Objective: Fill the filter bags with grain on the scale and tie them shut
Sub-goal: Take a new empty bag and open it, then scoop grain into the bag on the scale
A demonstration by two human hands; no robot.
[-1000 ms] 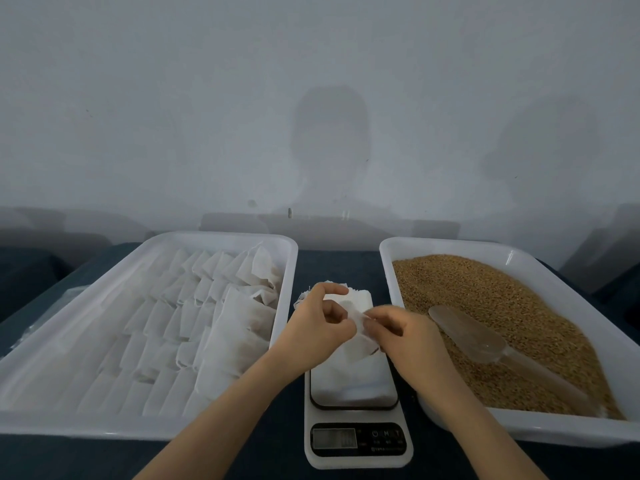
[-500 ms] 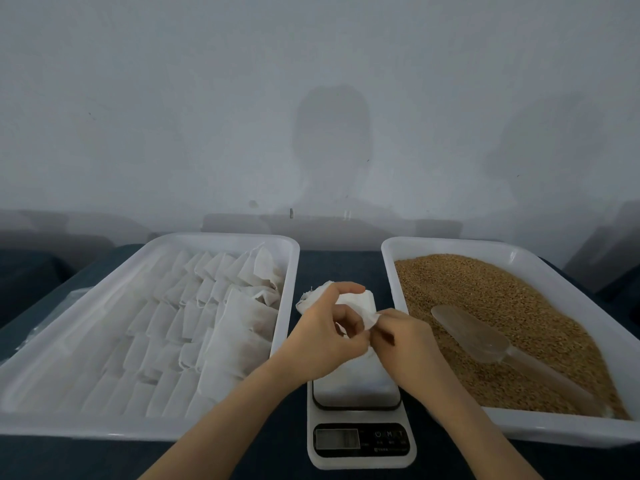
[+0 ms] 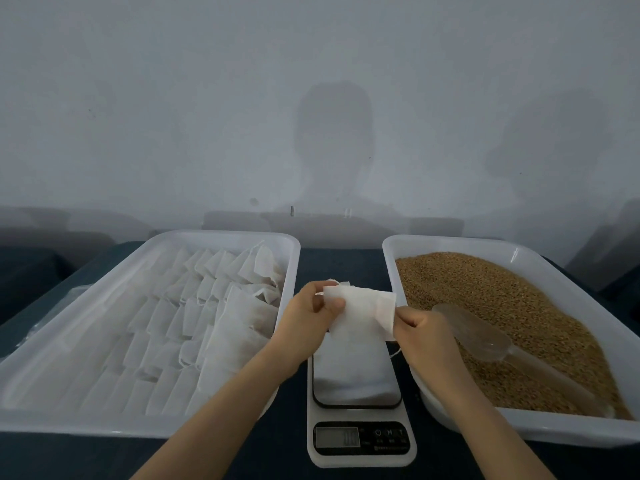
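Note:
A white filter bag (image 3: 360,311) is stretched between my hands above the far end of the kitchen scale (image 3: 358,403). My left hand (image 3: 310,318) pinches the bag's left edge with thumb and fingers. My right hand (image 3: 420,332) pinches its right edge. A thin string hangs below my right hand. The scale's steel platform lies under the bag and its display faces me. Brown grain (image 3: 512,313) fills the white tray (image 3: 561,271) on the right, and a clear plastic scoop (image 3: 485,337) lies on the grain.
A white tray (image 3: 225,235) at the left holds several rows of flat filter bags (image 3: 180,327). Everything stands on a dark blue tabletop (image 3: 341,261) against a pale wall. The scale fills the narrow gap between the two trays.
My hands have moved apart and pulled the bag wide between them; before, they were close together working at its top edge.

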